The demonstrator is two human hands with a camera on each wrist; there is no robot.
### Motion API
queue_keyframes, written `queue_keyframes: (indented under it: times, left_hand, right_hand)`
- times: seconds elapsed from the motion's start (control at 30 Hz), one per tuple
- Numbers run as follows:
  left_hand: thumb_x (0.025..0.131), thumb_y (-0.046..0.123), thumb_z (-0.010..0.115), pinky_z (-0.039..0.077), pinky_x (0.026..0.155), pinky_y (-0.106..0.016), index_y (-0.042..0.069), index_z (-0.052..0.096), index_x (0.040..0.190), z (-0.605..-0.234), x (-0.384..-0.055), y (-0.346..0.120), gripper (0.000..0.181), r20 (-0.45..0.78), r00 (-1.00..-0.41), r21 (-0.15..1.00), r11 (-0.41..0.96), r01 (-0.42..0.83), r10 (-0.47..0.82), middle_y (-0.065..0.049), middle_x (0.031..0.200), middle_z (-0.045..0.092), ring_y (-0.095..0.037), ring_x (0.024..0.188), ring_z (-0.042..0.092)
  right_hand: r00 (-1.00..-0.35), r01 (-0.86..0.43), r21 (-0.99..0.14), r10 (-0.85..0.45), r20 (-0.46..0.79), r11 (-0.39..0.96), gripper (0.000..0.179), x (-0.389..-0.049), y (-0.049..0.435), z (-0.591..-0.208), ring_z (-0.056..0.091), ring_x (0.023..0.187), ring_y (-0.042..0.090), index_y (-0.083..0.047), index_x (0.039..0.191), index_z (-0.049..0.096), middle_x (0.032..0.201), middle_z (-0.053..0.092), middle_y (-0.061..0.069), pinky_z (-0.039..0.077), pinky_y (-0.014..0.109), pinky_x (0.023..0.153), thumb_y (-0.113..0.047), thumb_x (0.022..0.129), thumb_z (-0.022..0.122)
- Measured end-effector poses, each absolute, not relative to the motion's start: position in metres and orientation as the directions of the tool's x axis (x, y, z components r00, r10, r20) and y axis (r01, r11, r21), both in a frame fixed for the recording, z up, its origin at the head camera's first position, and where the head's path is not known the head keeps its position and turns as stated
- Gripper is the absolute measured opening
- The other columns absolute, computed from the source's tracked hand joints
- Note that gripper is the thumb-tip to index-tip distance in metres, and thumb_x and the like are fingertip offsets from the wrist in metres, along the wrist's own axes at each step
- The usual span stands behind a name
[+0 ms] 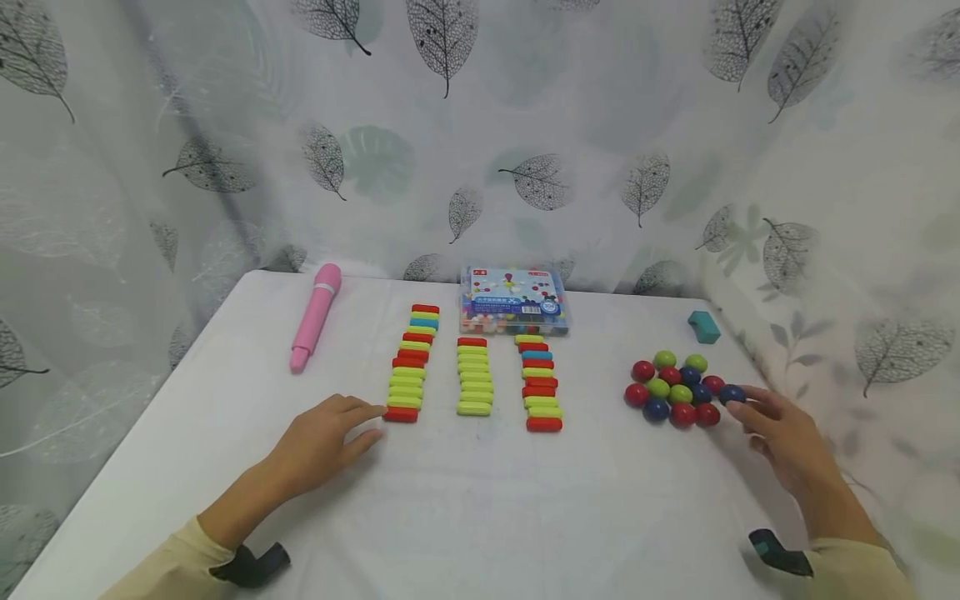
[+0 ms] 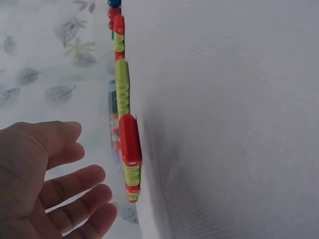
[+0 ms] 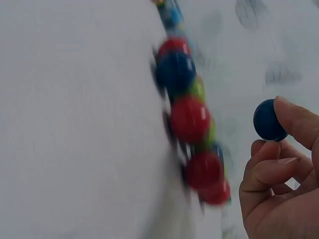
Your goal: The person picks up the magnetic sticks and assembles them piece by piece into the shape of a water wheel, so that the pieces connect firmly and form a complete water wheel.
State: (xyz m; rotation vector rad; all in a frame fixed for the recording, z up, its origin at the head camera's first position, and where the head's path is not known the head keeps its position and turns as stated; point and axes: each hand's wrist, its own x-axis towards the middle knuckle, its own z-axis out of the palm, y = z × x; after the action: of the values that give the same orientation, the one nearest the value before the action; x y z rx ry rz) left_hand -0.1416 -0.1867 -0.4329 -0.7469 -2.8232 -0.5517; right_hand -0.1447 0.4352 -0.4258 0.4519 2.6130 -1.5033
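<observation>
one white surface [image 1: 585,517] carries everything. a clear plastic box [image 1: 466,308] lies near its back edge, small coloured pieces [image 1: 491,322] inside showing through below a blue and white label [image 1: 495,302]. the left hand [image 1: 322,442] grasps nothing, its fingers loosely bent just beside the nearest red rod [image 1: 401,415]; i cannot tell whether they touch. the right hand [image 1: 783,437] pinches a blue ball [image 1: 732,394], other fingers curled below. a pink wand [image 1: 313,321] lies at left. three columns of coloured rods [image 1: 474,375] run between the hands; more balls [image 1: 682,415] cluster by the right hand, a teal block [image 1: 704,327] behind them.
</observation>
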Motion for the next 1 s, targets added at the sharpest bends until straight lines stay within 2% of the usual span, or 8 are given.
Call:
queue_keyframes:
  times: [0.03, 0.1, 0.27, 0.37, 0.6, 0.73, 0.9, 1.0]
  left_hand:
    - [0.086, 0.025, 0.083, 0.061, 0.083, -0.041, 0.014, 0.073, 0.126, -0.434, -0.144, -0.187, 0.042, 0.233, -0.874, 0.328, 0.812, 0.484, 0.427, -0.003, 0.111, 0.074, -0.022, 0.104, 0.068]
    - [0.087, 0.023, 0.082, 0.061, 0.083, -0.042, 0.013, 0.073, 0.126, -0.435, -0.149, -0.186, 0.041, 0.198, -0.895, 0.363, 0.818, 0.445, 0.399, -0.004, 0.111, 0.074, -0.023, 0.102, 0.068]
    - [0.086, 0.020, 0.082, 0.059, 0.077, -0.037, 0.012, 0.073, 0.123, -0.440, -0.164, -0.183, 0.038, 0.137, -0.929, 0.445, 0.816, 0.369, 0.344, -0.002, 0.107, 0.074, -0.019, 0.092, 0.065]
    - [0.086, 0.019, 0.082, 0.057, 0.076, -0.035, 0.012, 0.074, 0.119, -0.442, -0.171, -0.180, 0.035, 0.096, -0.938, 0.484, 0.807, 0.337, 0.334, 0.000, 0.103, 0.073, -0.018, 0.090, 0.064]
    - [0.083, 0.018, 0.084, 0.058, 0.080, -0.039, 0.010, 0.075, 0.115, -0.445, -0.175, -0.175, 0.034, 0.045, -0.940, 0.463, 0.827, 0.319, 0.338, -0.002, 0.101, 0.072, -0.019, 0.092, 0.063]
    - [0.082, 0.016, 0.085, 0.058, 0.080, -0.039, 0.010, 0.076, 0.110, -0.445, -0.176, -0.172, 0.030, 0.055, -0.937, 0.440, 0.834, 0.332, 0.344, 0.000, 0.096, 0.071, -0.018, 0.091, 0.063]
    - [0.081, 0.013, 0.086, 0.057, 0.078, -0.036, 0.012, 0.074, 0.098, -0.446, -0.179, -0.169, 0.021, 0.057, -0.924, 0.437, 0.823, 0.363, 0.377, 0.004, 0.088, 0.069, -0.015, 0.085, 0.062]
    - [0.080, 0.014, 0.086, 0.057, 0.078, -0.035, 0.013, 0.073, 0.097, -0.447, -0.179, -0.168, 0.021, 0.048, -0.921, 0.439, 0.820, 0.367, 0.386, 0.006, 0.087, 0.070, -0.013, 0.084, 0.062]
  right_hand:
    - [-0.963, 0.266, -0.865, 0.154, -0.221, 0.426, 0.062, -0.143, 0.419, -0.423, 0.052, 0.090, 0.015, -0.011, 0.151, 0.041, 0.114, 0.058, -0.006, 0.049, 0.020, 0.068, -0.040, 0.101, 0.063]
    - [-0.972, 0.227, -0.913, 0.023, -0.233, 0.340, 0.053, -0.143, 0.377, -0.418, 0.052, 0.084, 0.016, -0.013, 0.147, 0.046, 0.105, 0.057, -0.009, 0.048, 0.024, 0.066, -0.031, 0.101, 0.066]
    - [-0.919, 0.191, -0.918, -0.265, -0.292, 0.348, 0.055, -0.148, 0.269, -0.421, 0.052, 0.079, 0.021, -0.008, 0.142, 0.055, 0.110, 0.055, 0.011, 0.046, 0.024, 0.060, -0.029, 0.095, 0.074]
    - [-0.875, 0.178, -0.907, -0.359, -0.324, 0.383, 0.053, -0.150, 0.226, -0.429, 0.056, 0.082, 0.024, -0.010, 0.137, 0.060, 0.111, 0.056, 0.014, 0.047, 0.025, 0.059, -0.030, 0.091, 0.078]
    - [-0.863, 0.135, -0.870, -0.375, -0.339, 0.474, 0.044, -0.147, 0.182, -0.445, 0.059, 0.092, 0.022, -0.015, 0.127, 0.068, 0.103, 0.060, 0.007, 0.053, 0.029, 0.067, -0.025, 0.087, 0.083]
    - [-0.861, 0.124, -0.863, -0.379, -0.339, 0.490, 0.042, -0.144, 0.174, -0.448, 0.058, 0.097, 0.022, -0.015, 0.125, 0.069, 0.103, 0.061, 0.006, 0.056, 0.031, 0.071, -0.023, 0.086, 0.083]
    - [-0.845, 0.116, -0.869, -0.412, -0.341, 0.481, 0.040, -0.142, 0.168, -0.448, 0.058, 0.095, 0.023, -0.014, 0.124, 0.069, 0.103, 0.061, 0.007, 0.055, 0.031, 0.071, -0.022, 0.087, 0.082]
    - [-0.845, 0.112, -0.868, -0.414, -0.339, 0.483, 0.041, -0.141, 0.167, -0.448, 0.058, 0.095, 0.023, -0.014, 0.124, 0.069, 0.103, 0.061, 0.007, 0.055, 0.031, 0.071, -0.023, 0.087, 0.082]
